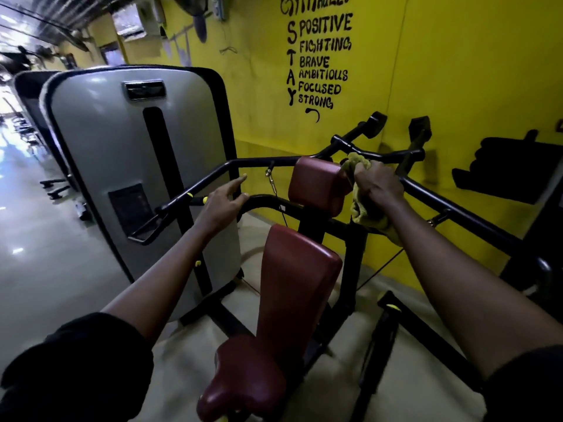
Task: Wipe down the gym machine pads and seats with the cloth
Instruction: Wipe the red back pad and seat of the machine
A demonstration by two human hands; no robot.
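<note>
A gym machine stands before me with dark red padding: a head pad (pixel 316 184) at the top, a long back pad (pixel 292 287) below it and a seat (pixel 243 379) nearest me. My right hand (pixel 376 184) grips a bunched yellow-green cloth (pixel 364 214) against the right side of the head pad, beside the black handle bar (pixel 432 196). My left hand (pixel 224 202) rests with straight fingers on the curved black frame bar (pixel 265 202) left of the head pad.
A grey weight-stack shroud (pixel 128 166) stands at the left, close to the machine. A yellow wall (pixel 457 71) with black lettering runs behind. Black frame legs (pixel 377 345) spread over the pale floor, and an aisle (pixel 36 239) opens at the far left.
</note>
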